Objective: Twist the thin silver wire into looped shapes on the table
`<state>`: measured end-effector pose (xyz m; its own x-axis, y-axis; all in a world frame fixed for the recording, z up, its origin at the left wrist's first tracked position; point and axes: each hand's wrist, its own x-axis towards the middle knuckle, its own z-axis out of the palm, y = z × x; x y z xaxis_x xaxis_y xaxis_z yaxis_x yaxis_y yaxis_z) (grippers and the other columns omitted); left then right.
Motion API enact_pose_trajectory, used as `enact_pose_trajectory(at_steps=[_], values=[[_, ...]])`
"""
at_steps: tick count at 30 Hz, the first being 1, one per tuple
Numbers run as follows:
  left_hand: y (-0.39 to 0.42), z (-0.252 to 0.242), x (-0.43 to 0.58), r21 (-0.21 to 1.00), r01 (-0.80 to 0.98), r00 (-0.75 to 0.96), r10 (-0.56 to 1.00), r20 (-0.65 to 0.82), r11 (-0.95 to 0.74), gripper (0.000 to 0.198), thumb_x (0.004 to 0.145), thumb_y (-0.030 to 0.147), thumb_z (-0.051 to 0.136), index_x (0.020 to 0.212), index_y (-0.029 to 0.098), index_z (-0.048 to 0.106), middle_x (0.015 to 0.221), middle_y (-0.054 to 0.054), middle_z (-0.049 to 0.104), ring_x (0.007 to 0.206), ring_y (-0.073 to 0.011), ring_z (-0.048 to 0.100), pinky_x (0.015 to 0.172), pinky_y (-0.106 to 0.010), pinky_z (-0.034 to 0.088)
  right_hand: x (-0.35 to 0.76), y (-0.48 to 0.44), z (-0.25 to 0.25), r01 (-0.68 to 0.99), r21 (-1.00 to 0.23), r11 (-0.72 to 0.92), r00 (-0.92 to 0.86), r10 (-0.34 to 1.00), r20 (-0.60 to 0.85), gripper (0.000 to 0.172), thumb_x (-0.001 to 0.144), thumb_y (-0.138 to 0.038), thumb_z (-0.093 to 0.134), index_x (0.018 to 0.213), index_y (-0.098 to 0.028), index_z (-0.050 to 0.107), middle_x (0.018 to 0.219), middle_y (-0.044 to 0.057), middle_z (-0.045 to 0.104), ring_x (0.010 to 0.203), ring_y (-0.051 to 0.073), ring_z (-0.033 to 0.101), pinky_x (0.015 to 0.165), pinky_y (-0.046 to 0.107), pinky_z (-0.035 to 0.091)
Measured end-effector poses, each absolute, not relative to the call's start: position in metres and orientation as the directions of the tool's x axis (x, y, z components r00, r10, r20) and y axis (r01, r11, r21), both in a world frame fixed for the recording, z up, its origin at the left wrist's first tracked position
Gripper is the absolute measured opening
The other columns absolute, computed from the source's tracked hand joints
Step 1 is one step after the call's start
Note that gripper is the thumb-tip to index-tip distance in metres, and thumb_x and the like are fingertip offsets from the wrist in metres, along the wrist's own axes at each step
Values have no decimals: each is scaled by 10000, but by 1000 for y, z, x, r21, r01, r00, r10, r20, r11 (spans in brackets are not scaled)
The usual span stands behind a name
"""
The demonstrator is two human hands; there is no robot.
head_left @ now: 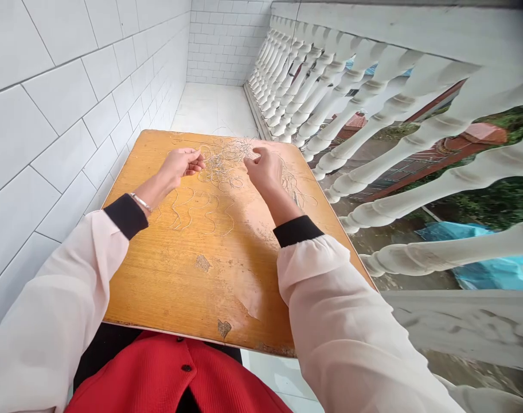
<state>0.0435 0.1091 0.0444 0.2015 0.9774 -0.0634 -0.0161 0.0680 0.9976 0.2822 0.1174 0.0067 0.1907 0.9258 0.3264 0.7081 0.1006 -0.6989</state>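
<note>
Left hand [180, 163] and right hand [265, 170] both half-closed, fingertips pinched, just beside a tangle of thin silvery thread [224, 163]; can't tell if either grips a strand. Tangle lies on a worn orange-brown wooden tabletop [179, 275], loose loops [192, 212] spread toward the person. Metal bangle [140, 202] on left wrist. White tile wall [72, 115] on left, white balustrade [394, 28] on right

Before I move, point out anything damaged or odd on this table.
The wooden tabletop is chipped: a rough patch and a heart-shaped gouge near the front break the finish, and tangled thin strands sprawl across the far end.
</note>
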Motion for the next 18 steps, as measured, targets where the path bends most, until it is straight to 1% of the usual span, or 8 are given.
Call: enact_pose_trajectory(at_steps=[2,4,6,8,10,12,15,18], values=[[87,51,31,996,-18,302,950,-74,84,276,964,182,546,703,140,630,687,-48,685,561,-72,562,611,-227,436,269,90,17,611,-785,103,202,938,281,367,926,-449,596,1162,-178,671,965,103,735,926,232,699,806,375,579],[61,56,19,995,-13,380,921,-83,95,285,961,169,533,694,135,626,656,-44,668,543,-68,549,575,-213,412,250,53,26,443,-881,166,48,977,208,447,944,-581,529,1121,-206,694,1031,98,742,931,198,698,792,323,574],[34,57,8,995,-22,428,900,-79,98,278,956,182,547,695,131,629,653,-40,664,539,-63,542,567,-203,404,231,14,30,310,-933,183,-117,981,154,530,895,-678,550,1047,-200,720,974,95,752,859,181,695,756,308,572],[8,54,0,994,-9,475,875,-93,110,273,946,210,570,694,127,633,649,-37,661,534,-63,540,570,-204,410,215,-20,26,248,-951,187,-194,971,140,541,813,-690,655,981,-182,735,858,81,749,724,156,667,671,290,555],[-16,49,-7,994,50,506,856,-106,94,250,932,243,598,718,126,648,666,-40,671,542,-73,552,571,-212,423,205,-47,16,257,-948,188,-168,975,147,544,801,-699,652,900,-172,742,688,44,702,561,124,582,548,265,494],[-35,43,-12,990,136,488,869,-84,19,202,922,245,604,769,129,665,698,-38,683,563,-82,567,573,-216,434,199,-69,5,338,-914,226,-125,973,194,520,844,-671,615,892,-173,755,596,14,651,497,109,518,507,257,440],[-53,32,-14,943,279,458,888,37,-183,173,918,229,593,791,137,666,708,-23,672,597,-94,583,582,-218,438,194,-90,-8,477,-819,319,-154,948,280,471,926,-597,543,962,-185,769,562,-7,618,496,113,516,554,265,439],[-61,24,-10,827,401,483,858,175,-394,206,920,223,583,750,145,670,674,-11,654,608,-105,584,613,-230,428,192,-100,-12,556,-724,409,-237,913,333,442,972,-537,495,985,-187,765,571,-6,612,521,127,547,618,278,458]])
